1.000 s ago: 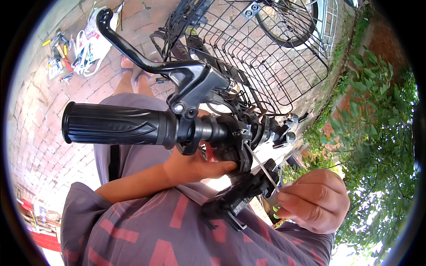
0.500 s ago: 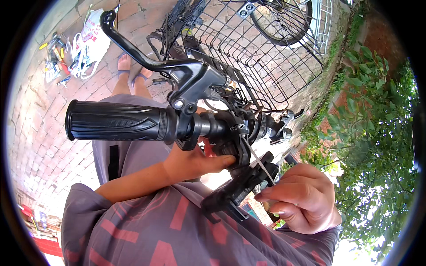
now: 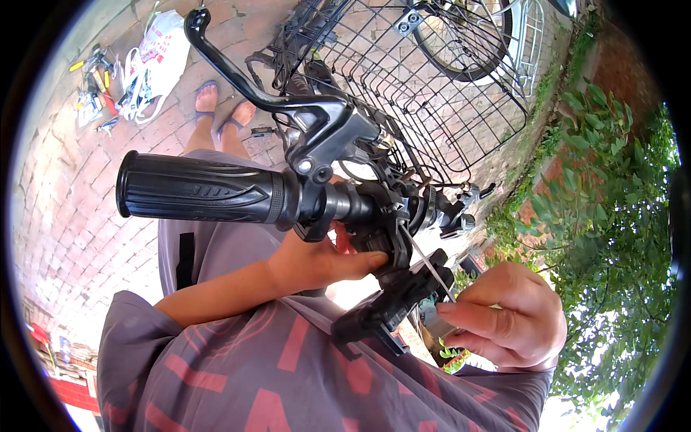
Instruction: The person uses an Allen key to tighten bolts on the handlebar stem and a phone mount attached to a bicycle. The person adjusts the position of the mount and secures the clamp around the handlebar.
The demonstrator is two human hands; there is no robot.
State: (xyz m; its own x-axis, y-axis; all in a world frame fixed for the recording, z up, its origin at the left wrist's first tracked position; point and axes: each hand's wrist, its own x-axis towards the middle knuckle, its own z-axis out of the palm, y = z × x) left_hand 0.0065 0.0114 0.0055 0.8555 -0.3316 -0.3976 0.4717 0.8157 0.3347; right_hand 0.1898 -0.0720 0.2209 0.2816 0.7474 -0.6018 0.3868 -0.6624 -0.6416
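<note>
A bicycle handlebar crosses in front of me, its ribbed black grip (image 3: pixel 205 189) at the left and a black brake lever (image 3: pixel 245 90) above it. My left hand (image 3: pixel 324 255) is closed around the black clamp (image 3: pixel 392 241) on the bar, thumb pressed on its near side, the other fingers mostly hidden. A black bracket resembling a phone holder (image 3: pixel 389 306) hangs tilted from this clamp. My right hand (image 3: pixel 511 313) pinches the outer end of a thin silver hex key (image 3: pixel 430 265). The key's other end meets the clamp; whether it is seated in a bolt cannot be made out.
A black wire basket (image 3: pixel 439 93) sits beyond the bar, with a bicycle wheel (image 3: pixel 461 43) behind it. Scattered tools (image 3: pixel 97 83) and a white bag (image 3: pixel 162 54) lie on the brick paving (image 3: pixel 79 187) at the far left. Leafy bushes (image 3: pixel 604 209) stand at the right.
My right hand has shifted right with the outer end of the hex key. The handlebar has moved slightly right in view. My left hand keeps its hold on the clamp.
</note>
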